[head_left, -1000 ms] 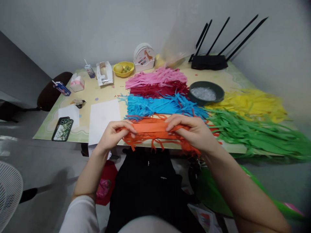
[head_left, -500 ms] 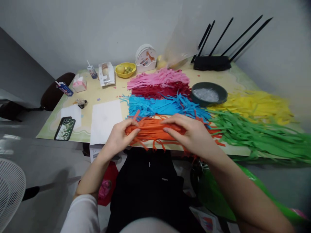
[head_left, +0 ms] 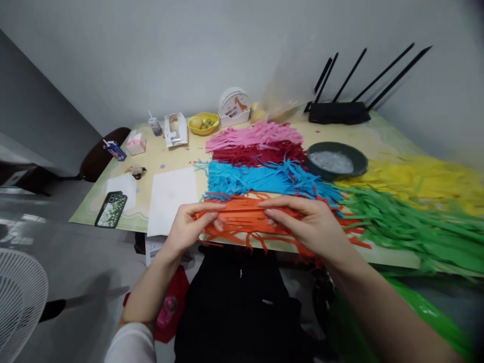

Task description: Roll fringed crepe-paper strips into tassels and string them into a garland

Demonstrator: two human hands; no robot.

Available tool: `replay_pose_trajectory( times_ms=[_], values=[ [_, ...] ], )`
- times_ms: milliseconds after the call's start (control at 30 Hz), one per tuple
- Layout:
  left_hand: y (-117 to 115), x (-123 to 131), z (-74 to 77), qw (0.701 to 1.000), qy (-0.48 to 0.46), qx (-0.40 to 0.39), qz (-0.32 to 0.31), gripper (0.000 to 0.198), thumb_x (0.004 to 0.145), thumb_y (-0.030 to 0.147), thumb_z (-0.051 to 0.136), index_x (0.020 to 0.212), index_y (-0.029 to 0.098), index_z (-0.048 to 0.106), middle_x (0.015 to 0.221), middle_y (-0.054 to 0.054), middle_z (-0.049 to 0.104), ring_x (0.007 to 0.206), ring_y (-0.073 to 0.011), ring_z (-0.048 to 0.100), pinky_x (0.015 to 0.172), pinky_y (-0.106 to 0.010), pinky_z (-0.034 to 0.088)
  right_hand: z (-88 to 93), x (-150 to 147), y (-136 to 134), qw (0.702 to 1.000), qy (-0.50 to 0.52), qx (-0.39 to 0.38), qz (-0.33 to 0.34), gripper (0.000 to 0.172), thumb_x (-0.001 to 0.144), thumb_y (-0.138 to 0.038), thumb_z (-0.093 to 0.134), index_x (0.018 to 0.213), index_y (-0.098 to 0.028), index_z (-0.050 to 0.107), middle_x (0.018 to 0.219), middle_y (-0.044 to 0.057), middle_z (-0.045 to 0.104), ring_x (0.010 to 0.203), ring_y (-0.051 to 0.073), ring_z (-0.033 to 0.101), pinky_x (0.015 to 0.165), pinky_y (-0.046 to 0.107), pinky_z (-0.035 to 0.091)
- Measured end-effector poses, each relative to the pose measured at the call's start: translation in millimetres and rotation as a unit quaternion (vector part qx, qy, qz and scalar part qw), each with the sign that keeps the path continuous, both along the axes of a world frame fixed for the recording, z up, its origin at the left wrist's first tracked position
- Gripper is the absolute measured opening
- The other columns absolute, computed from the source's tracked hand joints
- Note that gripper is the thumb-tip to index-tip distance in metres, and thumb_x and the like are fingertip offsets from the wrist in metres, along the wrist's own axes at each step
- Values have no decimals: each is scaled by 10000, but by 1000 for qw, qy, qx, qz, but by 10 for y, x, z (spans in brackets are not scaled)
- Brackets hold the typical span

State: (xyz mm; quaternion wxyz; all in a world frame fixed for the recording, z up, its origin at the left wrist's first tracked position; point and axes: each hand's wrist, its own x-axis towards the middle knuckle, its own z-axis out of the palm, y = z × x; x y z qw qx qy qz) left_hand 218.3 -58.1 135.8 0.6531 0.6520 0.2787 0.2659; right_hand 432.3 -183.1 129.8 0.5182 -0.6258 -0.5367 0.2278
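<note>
At the table's near edge lies orange fringed paper [head_left: 242, 220], its cut strips hanging loosely over the front. My left hand [head_left: 192, 222] pinches its left part between thumb and fingers. My right hand [head_left: 306, 219] pinches the same paper farther right, thumb below and fingers above. Between the two hands the orange paper is stretched into a band. Just behind it is blue fringed paper [head_left: 260, 179], then dark red fringed paper [head_left: 257, 154] and pink fringed paper [head_left: 253, 135]. Green fringed paper [head_left: 408, 227] and yellow fringed paper [head_left: 423, 179] spread to the right.
A dark bowl [head_left: 365, 164] with clear plastic stands beside the blue paper. Behind it is a black router [head_left: 338, 113] with tall antennas. At left lie white paper [head_left: 172, 196] and a phone [head_left: 111, 209]. A yellow fruit dish [head_left: 204, 131] is at the back.
The whole view has shifted, so the table sits slightly lower and to the right. Both hands keep their pinch on the orange paper, which looks pulled a little flatter.
</note>
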Motion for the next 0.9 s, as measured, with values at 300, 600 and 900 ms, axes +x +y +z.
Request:
replay_pose_trajectory(
  times_ms=[300,600,900],
  values=[
    [53,-75,-128,996,-69,58,-9,121,816,195,661,743,182,757,724,-61,709,770,-177,676,771,-311,530,-38,24,63,992,5,77,98,155,835,-207,627,826,-254,775,832,33,753,794,175,710,713,252,562],
    [40,-76,-86,991,-29,133,-16,227,849,330,647,701,158,635,704,-56,643,754,-173,603,706,-284,466,4,-36,81,989,-83,77,90,120,879,-271,632,785,-218,684,777,34,722,721,177,683,667,272,543],
    [52,50,110,927,118,349,-71,153,860,304,667,948,185,707,965,-70,734,964,-203,645,905,-321,462,56,-159,24,967,-229,98,49,216,932,-190,531,1116,-198,642,1036,69,737,939,193,702,812,277,548]
  ],
)
